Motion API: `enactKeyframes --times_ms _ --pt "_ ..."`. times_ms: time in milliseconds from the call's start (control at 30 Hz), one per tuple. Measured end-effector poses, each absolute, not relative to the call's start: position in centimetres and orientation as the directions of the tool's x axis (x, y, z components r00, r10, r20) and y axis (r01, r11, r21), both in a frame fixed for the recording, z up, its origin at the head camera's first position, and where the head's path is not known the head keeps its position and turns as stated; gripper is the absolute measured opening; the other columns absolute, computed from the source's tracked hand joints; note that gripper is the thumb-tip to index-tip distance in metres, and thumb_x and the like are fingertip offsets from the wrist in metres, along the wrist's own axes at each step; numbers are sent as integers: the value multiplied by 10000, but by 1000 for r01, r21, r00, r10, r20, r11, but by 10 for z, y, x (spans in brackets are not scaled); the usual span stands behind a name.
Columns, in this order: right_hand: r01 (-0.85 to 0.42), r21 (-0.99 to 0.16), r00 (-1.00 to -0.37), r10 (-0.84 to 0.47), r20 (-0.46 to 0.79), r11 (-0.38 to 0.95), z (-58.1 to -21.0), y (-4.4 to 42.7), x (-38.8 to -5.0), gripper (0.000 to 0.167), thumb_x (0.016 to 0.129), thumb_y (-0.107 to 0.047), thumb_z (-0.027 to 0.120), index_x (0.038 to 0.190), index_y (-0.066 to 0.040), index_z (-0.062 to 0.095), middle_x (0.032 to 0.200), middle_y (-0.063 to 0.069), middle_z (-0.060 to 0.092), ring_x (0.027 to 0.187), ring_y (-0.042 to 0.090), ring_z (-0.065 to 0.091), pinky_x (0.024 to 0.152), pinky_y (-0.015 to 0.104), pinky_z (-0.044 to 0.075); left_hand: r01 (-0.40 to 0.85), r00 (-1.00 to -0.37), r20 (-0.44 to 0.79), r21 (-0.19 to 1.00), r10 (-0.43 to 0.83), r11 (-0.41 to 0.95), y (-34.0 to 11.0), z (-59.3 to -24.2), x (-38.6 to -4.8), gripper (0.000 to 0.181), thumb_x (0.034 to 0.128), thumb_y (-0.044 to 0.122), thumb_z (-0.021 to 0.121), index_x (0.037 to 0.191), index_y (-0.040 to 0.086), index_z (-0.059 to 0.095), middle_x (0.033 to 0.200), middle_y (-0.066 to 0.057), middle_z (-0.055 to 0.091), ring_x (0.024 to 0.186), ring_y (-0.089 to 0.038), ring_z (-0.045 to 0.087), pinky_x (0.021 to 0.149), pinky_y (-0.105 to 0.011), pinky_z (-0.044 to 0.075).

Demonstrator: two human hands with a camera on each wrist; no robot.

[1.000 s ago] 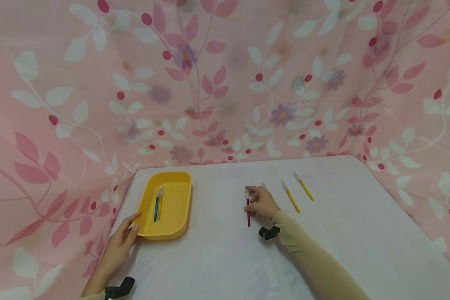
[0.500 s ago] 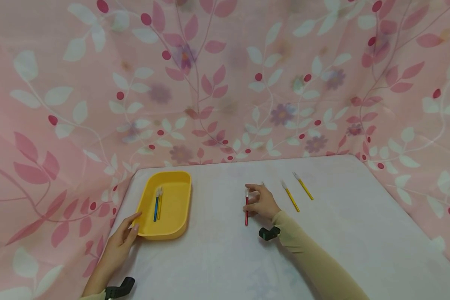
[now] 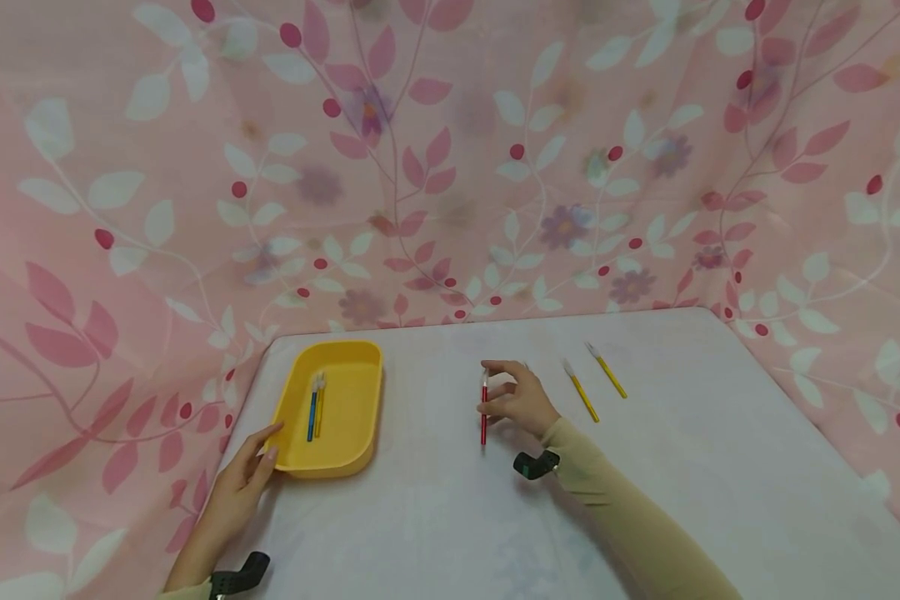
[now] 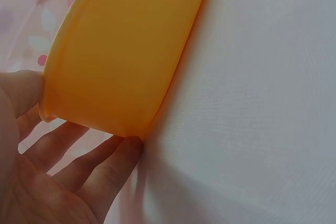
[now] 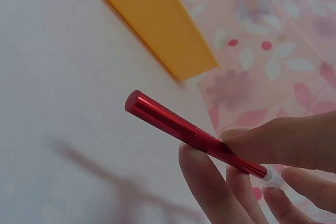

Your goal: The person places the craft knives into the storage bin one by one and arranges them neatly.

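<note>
My right hand (image 3: 521, 402) pinches a red pen-like tool (image 3: 483, 415) with a clear cap, right of the tray. In the right wrist view the thumb and fingers of the hand (image 5: 252, 177) hold the red tool (image 5: 173, 124) above the cloth, its shadow below. My left hand (image 3: 234, 492) touches the near left corner of the yellow tray (image 3: 328, 472); in the left wrist view the fingers (image 4: 113, 171) rest against the tray's wall (image 4: 121, 56). A blue tool (image 3: 312, 415) and a yellow tool (image 3: 320, 410) lie side by side inside the tray.
Two yellow tools (image 3: 582, 395) (image 3: 608, 372) lie on the white-covered table (image 3: 435, 517) to the right of my right hand. Behind that hand shows the tip of another thing (image 3: 527, 365). A pink floral cloth (image 3: 450, 208) hangs behind the table.
My right hand has shifted slightly left and away from me with the red tool, which now looks lifted off the cloth. The left hand and the tray stay in place.
</note>
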State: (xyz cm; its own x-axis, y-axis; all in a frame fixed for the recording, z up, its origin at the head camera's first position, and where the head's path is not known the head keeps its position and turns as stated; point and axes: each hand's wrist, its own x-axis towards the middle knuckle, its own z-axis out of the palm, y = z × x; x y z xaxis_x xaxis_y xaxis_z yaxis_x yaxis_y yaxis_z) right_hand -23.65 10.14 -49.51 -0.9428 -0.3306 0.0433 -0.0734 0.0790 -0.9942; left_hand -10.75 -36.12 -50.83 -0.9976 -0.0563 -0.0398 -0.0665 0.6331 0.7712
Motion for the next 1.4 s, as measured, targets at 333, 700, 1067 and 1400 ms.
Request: enactKeyframes --times_ms 333,700,1067,1400 --pt "-123 -991 -931 -353 97 52 -476 86 -234 788 851 138 860 1558 -39 561 1475 233 488 1030 399 730 737 509 687 -70 -997 -40 763 -60 642 -362 -506 -109 596 1183 441 463 1696 153 366 1758 -269 267 1492 -582 429 1113 -567 444" --pt "-180 -984 -914 -373 161 15 -458 68 -232 781 857 139 859 1555 -67 577 1491 272 495 1064 445 716 725 498 687 -69 -998 -44 779 -55 623 -362 -506 -109 598 1181 439 477 1695 156 366 1761 -266 262 1496 -581 425 1103 -557 455" --pt "-218 -975 -884 -418 210 -28 -441 41 -234 776 858 120 863 1555 -65 577 1479 228 499 1078 408 710 722 489 688 -70 -997 -42 779 -60 623 -360 -504 -106 591 1181 413 495 1687 131 378 1748 -283 279 1454 -578 484 1081 -567 511" --pt "-252 -966 -855 -454 251 -59 -425 2 -235 753 865 137 855 1543 -47 584 1443 194 537 1034 369 738 711 472 688 -42 -998 -8 781 -57 623 -360 -506 -106 560 1180 360 516 1668 109 405 1735 -293 299 1431 -571 513 1043 -489 566"
